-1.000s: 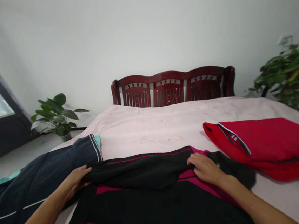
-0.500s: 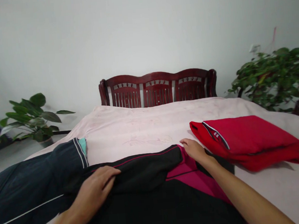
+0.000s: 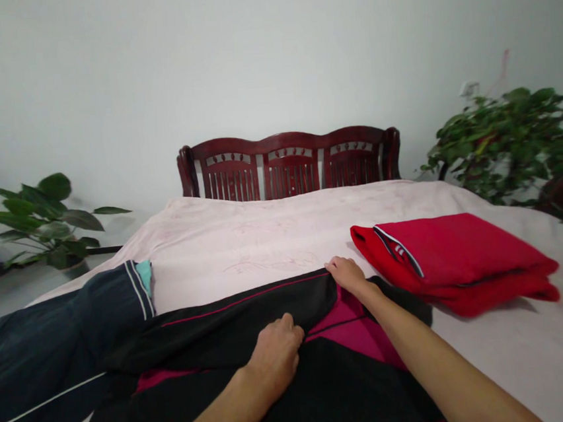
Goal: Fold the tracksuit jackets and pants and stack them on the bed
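Note:
A black and magenta top [image 3: 358,383] lies spread in front of me, one long sleeve [image 3: 250,300] with thin magenta piping laid across it. My right hand [image 3: 346,274] pinches the far edge of the garment where the sleeve meets the magenta panel. Over the sleeve's near edge, left of the magenta panel, my left hand [image 3: 277,347] is closed with curled fingers on the black cloth. Its fingertips are partly hidden. Left of the top, and partly touching it, lies a dark navy garment [image 3: 74,330] with white stripes and a light teal bit at its end.
Folded red clothes [image 3: 464,250] lie to the right on the pale pink bedspread [image 3: 263,229]. A dark red wooden backrest [image 3: 291,163] stands behind, against the wall. Potted plants flank it, one at left [image 3: 48,220] and a leafy one at right [image 3: 504,146].
My left hand has moved right along the sleeve and its fingers have curled in. The sleeve lies straighter, with magenta now showing below it. The view has shifted slightly right.

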The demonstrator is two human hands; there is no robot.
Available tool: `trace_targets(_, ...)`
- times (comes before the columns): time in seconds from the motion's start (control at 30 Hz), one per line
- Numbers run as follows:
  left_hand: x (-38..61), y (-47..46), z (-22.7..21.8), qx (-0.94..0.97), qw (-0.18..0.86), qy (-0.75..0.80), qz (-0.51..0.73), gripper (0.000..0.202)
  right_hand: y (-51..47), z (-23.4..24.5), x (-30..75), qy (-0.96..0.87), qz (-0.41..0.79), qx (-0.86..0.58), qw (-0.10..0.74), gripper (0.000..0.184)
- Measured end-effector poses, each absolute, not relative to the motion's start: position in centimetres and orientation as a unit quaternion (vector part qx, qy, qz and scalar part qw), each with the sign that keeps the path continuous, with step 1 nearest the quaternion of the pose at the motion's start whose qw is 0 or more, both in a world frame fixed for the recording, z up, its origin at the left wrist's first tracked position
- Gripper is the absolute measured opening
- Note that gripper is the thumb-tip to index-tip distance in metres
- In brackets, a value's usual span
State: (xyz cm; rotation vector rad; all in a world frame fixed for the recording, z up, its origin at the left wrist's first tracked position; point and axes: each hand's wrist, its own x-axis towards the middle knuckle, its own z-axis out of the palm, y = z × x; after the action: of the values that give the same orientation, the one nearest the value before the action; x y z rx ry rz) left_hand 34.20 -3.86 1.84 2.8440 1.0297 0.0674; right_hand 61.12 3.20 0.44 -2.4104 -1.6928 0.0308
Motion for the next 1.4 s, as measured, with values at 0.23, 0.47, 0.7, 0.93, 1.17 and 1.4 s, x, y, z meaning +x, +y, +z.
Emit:
trace_targets(0.23,31.3,-3.4,1.2,0.96,0.136,0.237,0.061,0.043,2.8,-0.3,61.4,-0.574,0.007,-0.814,0.095,0.04)
trace_targets(0.47,30.5,-3.6,0.1,0.948,0.208,0.209,0.12,0.05,1.0,-1.1,60.2,-0.667,-0.023,-0.738,0.103,0.047)
trace_targets(0.7,25.9,-3.2,1.5,0.892,0.328,0.281,0.135,0.041,-1.0,-2.3,61.7,-0.694,-0.018,-0.718,0.062,0.047)
trace_targets(0.93,22.2,-3.7,-0.9,0.913,0.176,0.343,0.132,0.039,-4.0,0.4,58.0,-0.701,-0.002,-0.695,0.162,0.043)
trace_targets(1.17,21.3,-5.5,-1.7,0.903,0.08,0.373,0.198,0.037,-12.4,0.7,51.9,-0.739,0.067,-0.639,0.203,0.042)
trace_targets(1.4,19.8,-7.3,-0.5,0.929,0.104,0.308,0.18,0.019,-15.8,0.1,51.2,-0.795,0.111,-0.539,0.256,0.034)
